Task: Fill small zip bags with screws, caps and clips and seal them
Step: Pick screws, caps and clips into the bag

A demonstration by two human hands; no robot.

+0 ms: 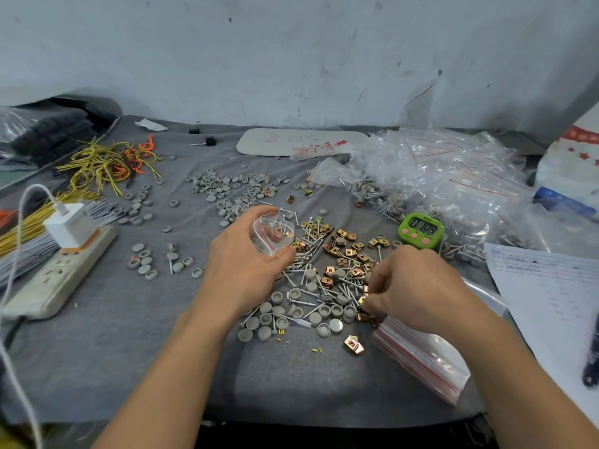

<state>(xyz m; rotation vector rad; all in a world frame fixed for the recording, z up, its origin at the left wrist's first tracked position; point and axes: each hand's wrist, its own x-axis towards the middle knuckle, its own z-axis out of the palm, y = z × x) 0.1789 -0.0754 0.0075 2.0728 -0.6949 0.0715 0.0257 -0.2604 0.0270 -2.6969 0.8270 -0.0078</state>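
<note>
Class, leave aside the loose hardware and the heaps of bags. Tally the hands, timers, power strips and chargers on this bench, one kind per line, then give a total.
Hands: 2, the left hand holding a zip bag and the right hand pinching a clip
Green timer: 1
Power strip: 1
White charger: 1
Total: 5

A white power strip (55, 280) with a white charger (69, 226) plugged in lies along the left edge of the grey surface (129, 351). Yellow and orange wires (107, 165) sprawl near its far-left corner. A green timer (420, 230) stands toward the right edge, near a lined paper sheet (551, 286).
</note>
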